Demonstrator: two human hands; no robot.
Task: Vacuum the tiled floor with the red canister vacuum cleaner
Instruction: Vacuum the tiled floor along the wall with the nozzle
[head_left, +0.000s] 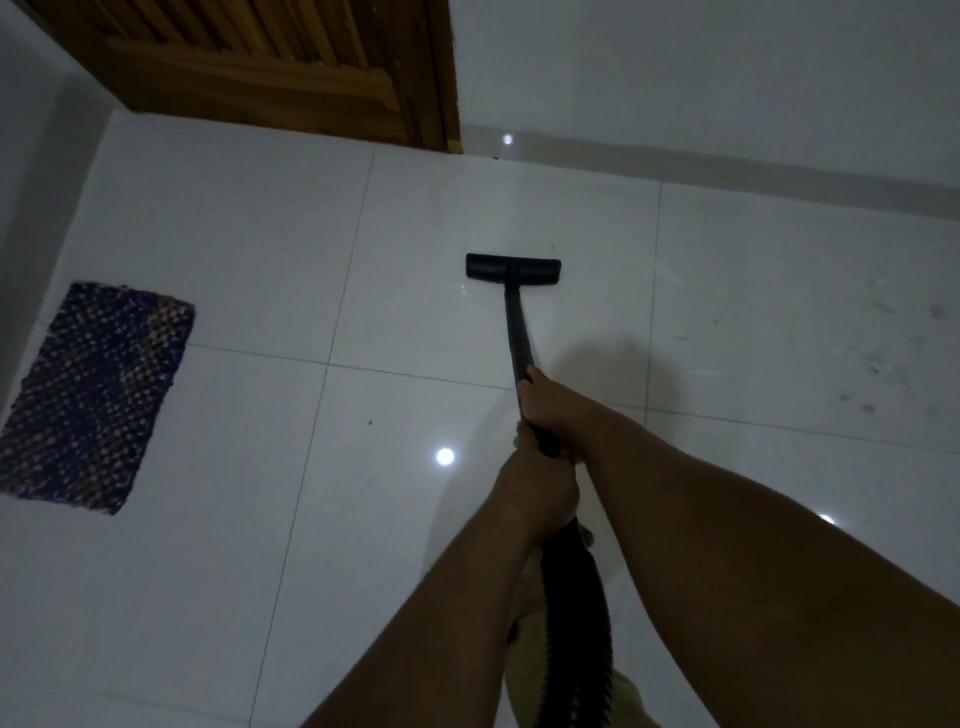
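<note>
Nearest the camera, two bare forearms reach forward and down over the tiled floor (218, 545). Between them a black ribbed hose (576, 587) climbs from the bottom edge of the view to the hands. The left hand (540, 488) is the nearer grip, clenched around the thick black end where the hose meets the tube. The right hand (550, 402) sits just ahead of it, touching it, also clenched around the tube (517, 332), thumb side pointing forward along it. Both grips are grasping the same shaft, one behind the other.

From the right hand the tube runs on, thin, straight and black, slanting down and away to the floor head (513, 269). The floor head is a flat, wide black bar set crosswise to the tube, resting on the tile well ahead of the hands. The red body of the vacuum is out of view.

The floor is glossy white with thin grey joints and bright lamp reflections. To the right lie faint dusty smudges (878, 358). Off to the left lies a dark, speckled woven mat (98, 400), well apart from the floor head. Farther off stand a brown wooden door (291, 67) and a white wall (701, 78).
</note>
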